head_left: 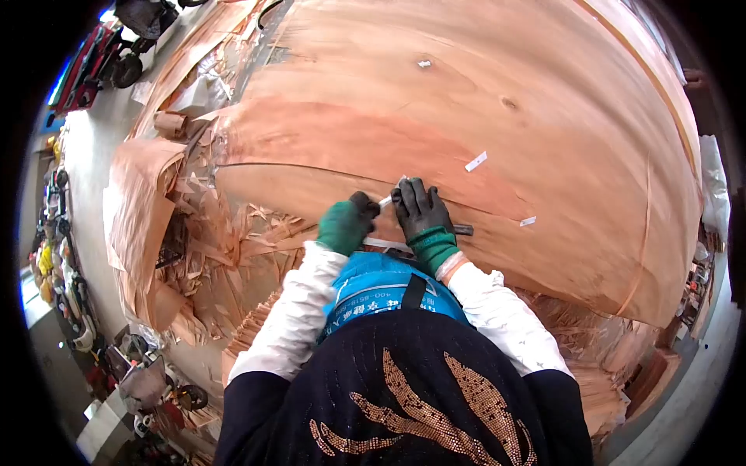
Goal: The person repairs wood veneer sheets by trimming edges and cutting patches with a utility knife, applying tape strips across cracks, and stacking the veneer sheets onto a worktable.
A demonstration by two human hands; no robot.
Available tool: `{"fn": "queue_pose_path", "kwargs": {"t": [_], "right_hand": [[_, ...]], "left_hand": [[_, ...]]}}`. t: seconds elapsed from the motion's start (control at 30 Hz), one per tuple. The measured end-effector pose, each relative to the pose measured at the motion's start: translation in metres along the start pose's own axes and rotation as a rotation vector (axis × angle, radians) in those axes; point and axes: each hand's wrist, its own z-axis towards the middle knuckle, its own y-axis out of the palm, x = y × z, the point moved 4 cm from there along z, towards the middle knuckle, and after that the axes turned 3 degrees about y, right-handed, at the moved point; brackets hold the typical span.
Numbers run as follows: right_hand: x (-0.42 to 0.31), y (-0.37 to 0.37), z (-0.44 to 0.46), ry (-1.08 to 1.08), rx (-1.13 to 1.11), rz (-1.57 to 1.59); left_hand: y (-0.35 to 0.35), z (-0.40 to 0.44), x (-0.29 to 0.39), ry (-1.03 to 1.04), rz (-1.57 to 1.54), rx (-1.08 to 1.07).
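Looks like tape placement: white tape lies between your hands over the veneer, left fingers bunched at it, can't tell if gripping, right fingers extended flat; next move calls for level edges.

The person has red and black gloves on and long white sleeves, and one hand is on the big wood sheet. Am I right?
Not quite: the left glove and right glove are green and black, not red and black. The head view shows it.
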Motion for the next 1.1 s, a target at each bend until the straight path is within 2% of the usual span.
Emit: {"fn": "queue_pose_path", "kwargs": {"t": [0.03, 0.07, 0.13, 0.17, 0.23, 0.27, 0.3, 0.37, 0.4, 0.47, 0.5, 0.6, 0.63, 0.67, 0.7, 0.73, 0.8, 0.9, 0.97, 1.0, 1.07, 1.1], "right_hand": [[-0.001, -0.005, 0.001, -0.007, -0.001, -0.015], [-0.001, -0.005, 0.001, -0.010, -0.016, -0.017], [-0.003, -0.003, 0.000, -0.018, -0.043, -0.023], [-0.002, -0.006, 0.004, -0.008, 0.025, -0.037], [0.007, -0.022, 0.029, 0.078, -0.297, 0.097], [0.013, -0.030, 0.042, 0.122, -0.460, 0.161], [0.019, -0.044, 0.057, 0.253, -0.242, 0.132], [0.025, -0.057, 0.091, 0.228, 0.023, 0.154], [0.027, -0.060, 0.109, 0.214, 0.156, 0.171], [0.020, -0.047, 0.148, 0.155, 0.232, 0.087], [0.015, -0.039, 0.163, 0.122, 0.268, 0.050], [0.008, 0.003, 0.185, 0.063, 0.141, -0.055], [0.007, 0.001, 0.187, 0.082, 0.115, 0.007], [0.006, -0.005, 0.185, 0.050, 0.092, -0.073], [0.005, -0.005, 0.184, 0.032, 0.124, -0.108], [0.005, -0.006, 0.183, 0.017, 0.161, -0.146], [0.002, 0.002, 0.184, 0.026, 0.111, -0.211], [0.005, -0.002, 0.193, 0.050, -0.001, -0.171], [0.005, -0.010, 0.196, 0.106, -0.015, -0.114], [-0.004, -0.013, 0.197, 0.071, 0.052, -0.004], [-0.032, -0.020, 0.197, -0.007, 0.173, 0.216], [-0.059, -0.029, 0.192, -0.085, 0.120, 0.130]], "left_hand": [[-0.023, 0.003, -0.006, 0.049, 0.265, 0.025], [-0.038, 0.011, -0.037, 0.137, 0.360, -0.006], [-0.081, 0.031, -0.028, -0.358, -0.391, -0.221], [-0.095, 0.049, -0.010, -0.340, -0.513, -0.145], [-0.106, 0.083, 0.013, -0.297, -0.792, -0.026], [-0.098, 0.104, -0.001, -0.275, -0.921, 0.017], [-0.092, 0.119, -0.010, -0.316, -0.921, 0.034], [-0.082, 0.138, -0.025, -0.448, -0.903, 0.019], [-0.083, 0.141, -0.025, -0.438, -0.891, 0.022], [-0.082, 0.140, -0.025, -0.426, -0.862, 0.030], [-0.082, 0.138, -0.025, -0.435, -0.974, 0.061], [-0.096, 0.128, -0.022, -0.325, -0.754, 0.027], [-0.112, 0.122, -0.026, -0.266, -0.566, -0.027], [-0.132, 0.114, -0.029, -0.208, -0.380, -0.083], [-0.147, 0.112, -0.041, -0.231, -0.259, -0.085], [-0.164, 0.104, -0.048, -0.105, 0.093, -0.023], [-0.180, 0.067, -0.057, -0.343, -0.239, -0.154], [-0.155, 0.013, -0.094, -0.506, -0.884, -0.043], [-0.141, -0.005, -0.109, -0.561, -0.999, 0.115], [-0.135, -0.010, -0.112, -0.565, -1.067, 0.233], [-0.122, -0.008, -0.127, -0.517, -1.088, 0.294], [-0.118, -0.009, -0.130, -0.494, -1.098, 0.322]]}}
